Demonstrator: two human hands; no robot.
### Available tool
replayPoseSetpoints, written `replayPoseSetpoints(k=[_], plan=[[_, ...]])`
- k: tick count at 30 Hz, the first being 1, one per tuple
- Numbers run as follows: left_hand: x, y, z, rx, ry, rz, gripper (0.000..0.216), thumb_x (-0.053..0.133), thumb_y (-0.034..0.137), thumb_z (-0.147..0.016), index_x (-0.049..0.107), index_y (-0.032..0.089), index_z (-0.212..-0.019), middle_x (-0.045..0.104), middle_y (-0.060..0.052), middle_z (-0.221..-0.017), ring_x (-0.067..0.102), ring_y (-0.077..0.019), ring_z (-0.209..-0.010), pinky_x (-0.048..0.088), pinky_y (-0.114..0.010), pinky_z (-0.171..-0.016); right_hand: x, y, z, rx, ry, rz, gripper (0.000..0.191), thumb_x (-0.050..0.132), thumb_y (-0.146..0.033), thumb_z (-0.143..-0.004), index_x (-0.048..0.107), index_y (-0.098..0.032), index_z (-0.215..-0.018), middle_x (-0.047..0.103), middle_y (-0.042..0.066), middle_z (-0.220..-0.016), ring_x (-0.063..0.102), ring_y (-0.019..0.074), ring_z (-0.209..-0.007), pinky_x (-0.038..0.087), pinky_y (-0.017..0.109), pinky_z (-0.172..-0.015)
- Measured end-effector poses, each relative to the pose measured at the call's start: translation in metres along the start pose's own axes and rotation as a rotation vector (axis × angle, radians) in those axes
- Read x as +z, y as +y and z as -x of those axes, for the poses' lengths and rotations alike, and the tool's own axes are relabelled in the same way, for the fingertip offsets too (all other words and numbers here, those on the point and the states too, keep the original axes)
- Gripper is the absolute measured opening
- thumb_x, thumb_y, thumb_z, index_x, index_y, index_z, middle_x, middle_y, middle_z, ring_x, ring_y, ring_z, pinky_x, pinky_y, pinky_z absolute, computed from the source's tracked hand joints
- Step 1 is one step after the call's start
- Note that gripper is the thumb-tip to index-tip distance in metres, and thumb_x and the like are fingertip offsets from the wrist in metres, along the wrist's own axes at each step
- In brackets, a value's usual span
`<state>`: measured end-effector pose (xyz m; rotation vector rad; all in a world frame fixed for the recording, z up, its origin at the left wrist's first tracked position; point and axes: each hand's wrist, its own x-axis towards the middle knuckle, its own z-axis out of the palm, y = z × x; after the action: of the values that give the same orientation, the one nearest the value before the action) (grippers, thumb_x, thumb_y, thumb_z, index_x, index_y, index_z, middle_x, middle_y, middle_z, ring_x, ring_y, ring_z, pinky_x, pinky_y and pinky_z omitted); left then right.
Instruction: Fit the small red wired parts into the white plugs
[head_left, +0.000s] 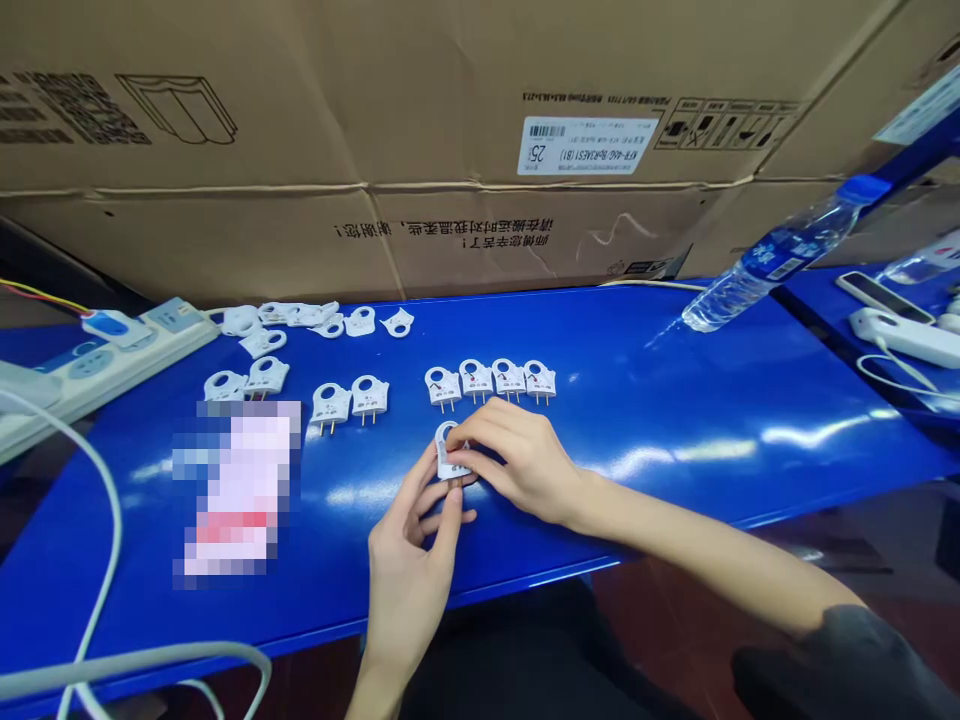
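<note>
Near the table's front edge, a white two-pin plug with a ring-shaped top [442,462] is between my hands. My left hand [415,545] grips it from the left and below, the thumb by its pins. From the right, the bent fingers of my right hand [517,455] pinch at its face and cover part of it; whether a small part is under them is hidden. Just beyond stands a row of several similar plugs [476,378] with dark marks on their faces. A pair of plugs [349,399] lies left of that row, pins toward me.
White plastic pieces [300,316] lie in a group at the back left, beside a power strip [142,350]. A blurred pinkish sheet [247,480] is at left. Cardboard boxes [450,130] wall the back. A water bottle [780,255] and phone [883,296] are at right.
</note>
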<state>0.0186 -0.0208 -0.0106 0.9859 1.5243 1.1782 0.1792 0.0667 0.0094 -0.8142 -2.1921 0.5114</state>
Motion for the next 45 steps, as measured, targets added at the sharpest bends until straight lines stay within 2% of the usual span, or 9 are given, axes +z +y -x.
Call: replayPoseSetpoints(k=[6, 11, 17, 23, 25, 29, 37, 45], plan=[[0.0003, -0.0008, 0.0003, -0.006, -0.005, 0.000, 0.062, 0.075, 0.044, -0.090, 0.059, 0.030, -0.148, 0.066, -0.010, -0.147, 0.080, -0.0254, -0.099, 0.069, -0.034, -0.084, 0.0008, 0.0017, 0.0001, 0.024, -0.024, -0.005, 0.013, 0.057, -0.025, -0.106, 0.069, -0.020, -0.105, 0.076, 0.005, -0.101, 0.066, 0.0184, -0.090, 0.055, 0.032, -0.083], [0.0002, 0.0007, 0.0009, -0.010, 0.001, 0.003, 0.062, 0.075, 0.045, -0.090, 0.059, 0.028, -0.147, 0.068, -0.010, -0.144, 0.075, -0.0296, -0.115, 0.069, -0.035, -0.085, 0.0011, 0.0016, 0.0005, 0.038, 0.006, -0.083, 0.010, 0.062, -0.023, -0.104, 0.070, -0.017, -0.105, 0.077, 0.005, -0.102, 0.066, 0.0170, -0.091, 0.054, 0.032, -0.086], [0.0006, 0.0043, 0.0009, -0.020, -0.010, -0.014, 0.067, 0.074, 0.046, -0.090, 0.055, 0.026, -0.151, 0.065, -0.011, -0.147, 0.076, -0.0285, -0.113, 0.068, -0.033, -0.085, -0.0001, -0.0005, -0.0001, 0.056, -0.048, -0.053, 0.014, 0.059, -0.024, -0.106, 0.071, -0.020, -0.107, 0.078, 0.005, -0.106, 0.067, 0.0183, -0.092, 0.055, 0.034, -0.086], [-0.0004, 0.0034, 0.0003, -0.034, -0.028, -0.011, 0.068, 0.075, 0.045, -0.089, 0.054, 0.027, -0.152, 0.069, -0.011, -0.141, 0.081, -0.0237, -0.094, 0.068, -0.035, -0.087, 0.0000, -0.0001, -0.0001, 0.030, -0.035, -0.041, 0.013, 0.059, -0.023, -0.105, 0.071, -0.019, -0.107, 0.076, 0.005, -0.104, 0.065, 0.0190, -0.094, 0.055, 0.034, -0.085], [-0.0007, 0.0030, 0.0001, -0.030, -0.031, -0.008, 0.068, 0.075, 0.046, -0.089, 0.055, 0.027, -0.152, 0.069, -0.011, -0.142, 0.081, -0.0249, -0.097, 0.068, -0.035, -0.087, -0.0001, -0.0002, 0.0000, 0.030, -0.045, -0.036, 0.013, 0.059, -0.023, -0.105, 0.071, -0.020, -0.106, 0.075, 0.005, -0.104, 0.064, 0.0192, -0.095, 0.055, 0.034, -0.083], [-0.0011, 0.0021, 0.0003, -0.013, -0.037, -0.014, 0.065, 0.075, 0.045, -0.090, 0.057, 0.028, -0.150, 0.065, -0.011, -0.147, 0.075, -0.0303, -0.117, 0.069, -0.033, -0.085, -0.0002, -0.0005, -0.0002, 0.056, -0.034, -0.033, 0.011, 0.061, -0.025, -0.104, 0.070, -0.019, -0.106, 0.072, 0.006, -0.102, 0.064, 0.0195, -0.096, 0.055, 0.033, -0.082], [0.0008, 0.0026, 0.0004, -0.021, 0.022, 0.061, 0.067, 0.076, 0.046, -0.089, 0.056, 0.025, -0.150, 0.068, -0.012, -0.143, 0.073, -0.0316, -0.120, 0.070, -0.035, -0.082, -0.0047, -0.0035, -0.0024, 0.177, -0.063, -0.096, 0.019, 0.063, -0.029, -0.103, 0.064, -0.023, -0.121, 0.067, 0.007, -0.114, 0.065, 0.0194, -0.103, 0.057, 0.036, -0.089], [0.0002, 0.0049, -0.0001, 0.003, 0.095, 0.088, 0.066, 0.075, 0.046, -0.089, 0.056, 0.025, -0.149, 0.066, -0.012, -0.146, 0.072, -0.0323, -0.122, 0.070, -0.035, -0.083, -0.0070, -0.0033, -0.0053, 0.096, -0.060, -0.117, 0.033, 0.061, -0.021, -0.099, 0.057, -0.024, -0.131, 0.066, 0.009, -0.133, 0.061, 0.0239, -0.125, 0.053, 0.046, -0.107]])
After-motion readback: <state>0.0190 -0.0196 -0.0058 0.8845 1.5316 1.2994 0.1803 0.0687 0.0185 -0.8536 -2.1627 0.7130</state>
